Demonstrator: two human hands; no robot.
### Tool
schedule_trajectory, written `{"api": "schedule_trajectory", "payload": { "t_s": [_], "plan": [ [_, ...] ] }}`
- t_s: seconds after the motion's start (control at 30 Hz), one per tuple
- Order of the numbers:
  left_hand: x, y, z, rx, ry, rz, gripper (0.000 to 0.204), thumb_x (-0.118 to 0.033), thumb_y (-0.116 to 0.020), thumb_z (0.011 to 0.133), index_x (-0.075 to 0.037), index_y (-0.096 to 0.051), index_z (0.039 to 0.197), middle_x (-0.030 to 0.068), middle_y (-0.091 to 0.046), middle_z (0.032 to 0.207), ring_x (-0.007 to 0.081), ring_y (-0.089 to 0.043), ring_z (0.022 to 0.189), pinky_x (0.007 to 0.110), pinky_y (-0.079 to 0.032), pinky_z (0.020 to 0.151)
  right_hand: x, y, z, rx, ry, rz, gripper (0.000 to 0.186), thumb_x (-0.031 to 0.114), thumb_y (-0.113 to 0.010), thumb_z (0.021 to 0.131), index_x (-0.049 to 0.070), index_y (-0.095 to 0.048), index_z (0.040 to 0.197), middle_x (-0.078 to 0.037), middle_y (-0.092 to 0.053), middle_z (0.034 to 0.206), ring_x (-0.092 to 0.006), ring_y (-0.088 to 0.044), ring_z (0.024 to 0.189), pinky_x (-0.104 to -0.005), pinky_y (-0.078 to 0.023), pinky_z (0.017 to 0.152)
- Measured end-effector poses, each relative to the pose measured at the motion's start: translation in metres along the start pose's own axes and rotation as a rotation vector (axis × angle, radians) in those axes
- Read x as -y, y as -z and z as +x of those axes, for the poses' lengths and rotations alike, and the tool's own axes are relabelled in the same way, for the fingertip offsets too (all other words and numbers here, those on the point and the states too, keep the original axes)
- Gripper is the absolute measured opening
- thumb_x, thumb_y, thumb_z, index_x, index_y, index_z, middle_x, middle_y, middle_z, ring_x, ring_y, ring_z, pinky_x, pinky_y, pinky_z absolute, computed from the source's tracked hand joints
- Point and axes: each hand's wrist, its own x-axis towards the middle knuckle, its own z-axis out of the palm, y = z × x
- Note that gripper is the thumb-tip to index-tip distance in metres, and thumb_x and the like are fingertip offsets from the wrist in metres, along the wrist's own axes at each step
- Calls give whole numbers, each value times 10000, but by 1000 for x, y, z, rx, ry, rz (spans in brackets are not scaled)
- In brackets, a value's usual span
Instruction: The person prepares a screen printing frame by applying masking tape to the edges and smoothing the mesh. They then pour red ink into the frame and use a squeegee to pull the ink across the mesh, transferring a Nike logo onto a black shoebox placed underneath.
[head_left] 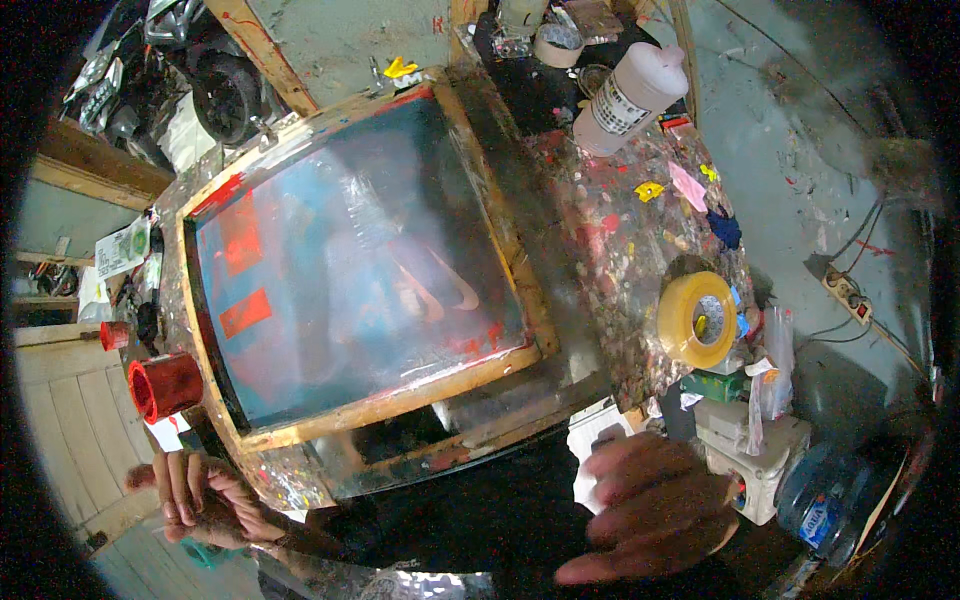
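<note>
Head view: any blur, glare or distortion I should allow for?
In the head view, the right hand is smeared, probably by motion; head view, pale streaks on the framed screen may be glare or residue, I can't tell; head view, straight edges bow and the corners go black.

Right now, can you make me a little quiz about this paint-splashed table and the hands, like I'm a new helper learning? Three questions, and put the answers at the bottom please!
1. True or false: the tape roll is to the right of the framed screen.
2. Short answer: which of the person's hands is nearer the big red hollow cylinder?
3. Fill the gap: the two block-shaped patches on the left part of the screen are coloured ____.

Key
1. True.
2. The left hand.
3. Red.
</note>
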Motion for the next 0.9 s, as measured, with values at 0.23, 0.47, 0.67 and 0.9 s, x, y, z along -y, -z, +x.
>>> {"api": "schedule_trajectory", "payload": {
  "t_s": [0.23,0.47,0.67,0.9],
  "plan": [
    [-21,23,28,-101,144,302,281,-15,-815,797,-121,-556,818,-25,-494,820,123,-503,746,275,-407,694,-48,-24,57,-147,678,277,323,166,-733,890,60,-691,1192,-147,-660,1239,-319,-638,1098,-465,-543,941],
    [39,26,66,-818,-152,992,102,-141,-523,986,-105,-482,901,55,-512,901,170,-514,781,372,-497,788,-68,-38,75,-343,201,182,212,204,-724,870,67,-711,1031,-93,-680,1031,-231,-653,900,-364,-529,791],
    [58,145,84,-245,448,1479,182,-120,-716,896,-8,-688,1037,30,-669,941,108,-586,826,259,-478,739,-141,-38,143,-507,-457,-17,114,34,-786,807,-8,-754,908,-69,-718,799,-130,-652,691,-296,-522,633],
    [113,185,105,-307,373,1496,276,-69,-847,793,12,-734,1032,38,-741,867,82,-640,758,228,-513,713,-218,-51,170,-614,-362,-266,406,44,-812,780,-12,-671,1157,-111,-745,798,-158,-685,702,-296,-528,677]
  ]
}}
